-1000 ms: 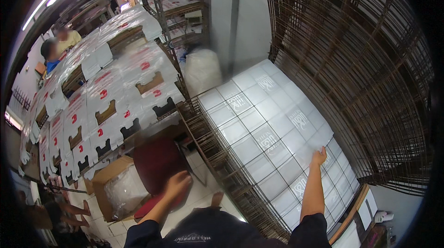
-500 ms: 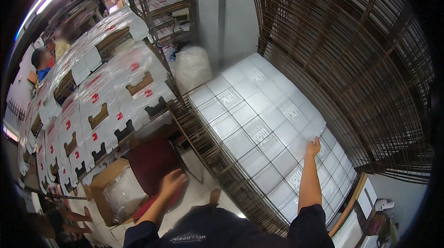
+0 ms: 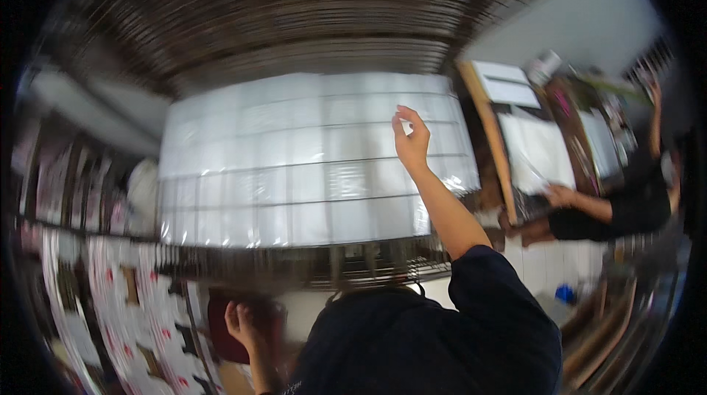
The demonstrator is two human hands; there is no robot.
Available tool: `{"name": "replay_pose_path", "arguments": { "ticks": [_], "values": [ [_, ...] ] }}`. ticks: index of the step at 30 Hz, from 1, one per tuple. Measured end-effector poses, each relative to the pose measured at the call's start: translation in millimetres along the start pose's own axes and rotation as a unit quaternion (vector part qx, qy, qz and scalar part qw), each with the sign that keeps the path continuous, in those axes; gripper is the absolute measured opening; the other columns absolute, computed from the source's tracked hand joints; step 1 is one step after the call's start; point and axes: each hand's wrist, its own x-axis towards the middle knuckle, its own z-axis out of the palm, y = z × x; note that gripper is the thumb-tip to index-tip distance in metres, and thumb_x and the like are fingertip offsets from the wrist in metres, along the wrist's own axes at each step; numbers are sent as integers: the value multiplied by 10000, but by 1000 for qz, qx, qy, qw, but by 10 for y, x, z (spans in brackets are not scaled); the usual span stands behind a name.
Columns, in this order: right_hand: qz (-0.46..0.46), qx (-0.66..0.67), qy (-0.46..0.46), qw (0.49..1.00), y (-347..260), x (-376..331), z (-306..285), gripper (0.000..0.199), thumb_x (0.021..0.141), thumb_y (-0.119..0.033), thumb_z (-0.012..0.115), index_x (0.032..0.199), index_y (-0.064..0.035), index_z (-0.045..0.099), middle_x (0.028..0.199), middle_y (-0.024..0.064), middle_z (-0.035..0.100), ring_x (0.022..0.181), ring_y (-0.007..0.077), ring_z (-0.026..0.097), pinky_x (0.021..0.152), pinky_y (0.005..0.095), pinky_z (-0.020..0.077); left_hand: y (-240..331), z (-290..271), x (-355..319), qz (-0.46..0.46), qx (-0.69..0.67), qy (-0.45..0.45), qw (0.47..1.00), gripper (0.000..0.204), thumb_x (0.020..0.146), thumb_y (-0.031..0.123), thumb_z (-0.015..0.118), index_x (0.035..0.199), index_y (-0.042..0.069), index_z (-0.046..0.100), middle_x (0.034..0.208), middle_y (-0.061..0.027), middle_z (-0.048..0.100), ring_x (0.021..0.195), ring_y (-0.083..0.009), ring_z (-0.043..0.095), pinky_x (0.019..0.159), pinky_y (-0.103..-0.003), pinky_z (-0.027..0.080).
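Note:
My right hand (image 3: 412, 138) hovers over the right part of a wire drying rack (image 3: 280, 171). Its fingers are loosely curved, thumb and forefinger a little apart, with nothing visible between them. White translucent sheets (image 3: 294, 189) spread across the rack, and thin dark wires show across them in a grid. Motion smears their pale printed marks. Low at the left, my left hand (image 3: 241, 323) is raised with its fingers loosely apart. It appears bare of any object, near a dark red chair (image 3: 276, 321).
Stacked wire racks (image 3: 309, 34) rise behind the sheets. At the right, another person's hand (image 3: 563, 194) touches a white sheet (image 3: 537, 152) beside a wooden-edged frame (image 3: 490, 137). White sheets with red marks (image 3: 140, 299) lie at the lower left, near a white bag (image 3: 142, 192).
My view has turned right, so the rack now lies across the front and the other person has come into sight. My right hand has lifted from the sheets; its fingers have loosened.

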Motion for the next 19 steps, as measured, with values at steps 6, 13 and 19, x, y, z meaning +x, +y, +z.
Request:
{"name": "replay_pose_path", "arguments": {
  "ticks": [6,13,19],
  "values": [
    [63,39,322,944,397,-33,-2200,201,851,-106,568,1014,10,577,951,96,592,851,160,551,795,298,437,-135,283,-14,64,33,2,997,310,864,149,570,1148,46,498,971,-73,570,850,-160,549,733,-280,459],
    [464,148,433,759,2678,-382,-4018,281,760,-170,647,998,-34,585,758,66,567,672,158,525,614,337,429,-386,624,-517,130,47,-53,989,361,859,206,595,1148,9,504,1000,-117,580,885,-219,557,775,-330,459],
    [525,-55,302,794,3313,-32,-3904,419,742,-313,651,1044,-27,602,914,129,639,811,253,597,723,363,472,-498,370,-1078,139,212,36,967,327,836,170,623,1114,24,530,954,-92,587,834,-175,555,733,-297,455]
  ]
}}
